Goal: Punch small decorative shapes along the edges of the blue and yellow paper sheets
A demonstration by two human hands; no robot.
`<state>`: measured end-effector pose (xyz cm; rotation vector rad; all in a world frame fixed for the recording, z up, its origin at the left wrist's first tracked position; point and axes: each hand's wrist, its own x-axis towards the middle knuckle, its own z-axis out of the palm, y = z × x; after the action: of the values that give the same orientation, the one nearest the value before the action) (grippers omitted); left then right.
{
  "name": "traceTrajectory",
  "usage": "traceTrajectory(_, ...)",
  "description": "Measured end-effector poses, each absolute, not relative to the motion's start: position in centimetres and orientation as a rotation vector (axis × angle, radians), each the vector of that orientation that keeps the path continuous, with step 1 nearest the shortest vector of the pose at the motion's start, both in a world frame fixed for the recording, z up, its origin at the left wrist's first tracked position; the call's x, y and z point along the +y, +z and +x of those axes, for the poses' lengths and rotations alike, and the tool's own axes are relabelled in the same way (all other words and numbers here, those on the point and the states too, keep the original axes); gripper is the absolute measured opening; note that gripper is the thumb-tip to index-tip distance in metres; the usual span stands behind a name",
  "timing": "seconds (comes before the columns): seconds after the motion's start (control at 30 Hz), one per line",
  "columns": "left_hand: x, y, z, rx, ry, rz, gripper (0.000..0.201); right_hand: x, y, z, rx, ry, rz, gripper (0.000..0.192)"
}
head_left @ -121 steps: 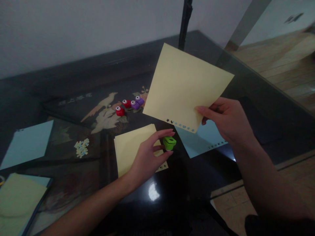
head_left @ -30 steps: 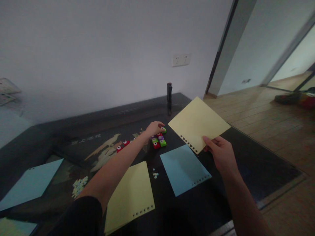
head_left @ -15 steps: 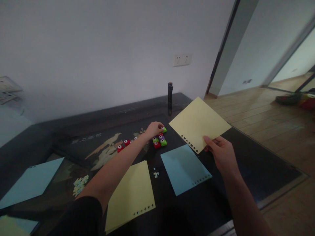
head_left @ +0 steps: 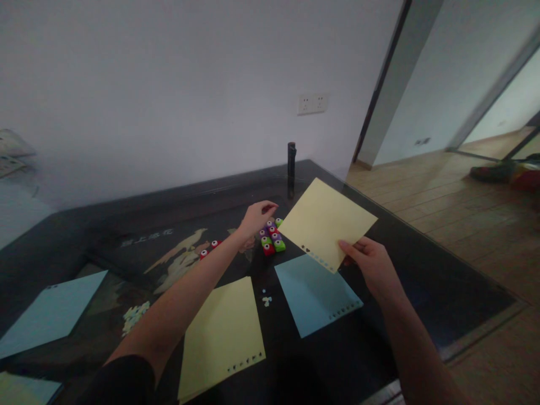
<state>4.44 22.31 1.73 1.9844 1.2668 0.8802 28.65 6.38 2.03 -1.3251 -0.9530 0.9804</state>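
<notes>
My right hand pinches a cream sheet of paper by its lower right corner, holding it tilted above the table. A row of small punched shapes runs along the sheet's lower edge. My left hand is raised just above a cluster of small red, green and purple paper punches with eye-like tops; its fingertips are slightly apart and nothing shows in them. Beneath the held sheet lies a blue sheet with a punched edge. A stack of cream sheets, also punched, lies below my left forearm.
Red punches stand partly behind my left arm. A pile of paper cut-outs lies left, with a few more cut-outs mid-table. Another blue sheet is far left. A black cylinder stands near the wall on the dark table.
My left hand has let go of a green punch and lifted slightly up and left. My right hand has brought the cream sheet left and a little lower, over the blue sheet's edge.
</notes>
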Motion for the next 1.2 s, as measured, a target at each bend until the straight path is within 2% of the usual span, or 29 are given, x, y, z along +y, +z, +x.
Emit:
traceTrajectory(0.13, 19.5, 3.4, 4.1, 1.082, 0.884, 1.869, 0.03, 6.4, 1.8, 28.2, -1.075, 1.102, -1.365, 0.033)
traceTrajectory(0.27, 17.5, 3.8, 3.7, 0.995, 0.865, 1.787, 0.022, 6.3, 1.8, 27.9, -1.156, 1.19, -1.369, 0.029)
traceTrajectory(0.47, 15.7, 4.1, 2.1, 0.954, 0.899, 1.711, 0.024, 6.2, 1.2, 27.6, -1.279, 1.351, -1.369, 0.026)
traceTrajectory(0.8, 13.0, 2.1, -0.6, 1.004, 0.881, 1.692, 0.032, 6.2, 0.3, 27.3, -1.428, 1.494, -1.393, 0.024)
traceTrajectory(1.1, 11.9, 1.0, 0.3, 1.107, 0.813, 1.688, 0.012, 5.9, 1.0, 28.4, -1.272, 1.49, -1.431, 0.044)
traceTrajectory(1.2, 11.8, 0.8, 1.2, 1.132, 0.738, 1.733, 0.005, 5.9, 1.3, 29.5, -1.266, 1.418, -1.508, 0.059)
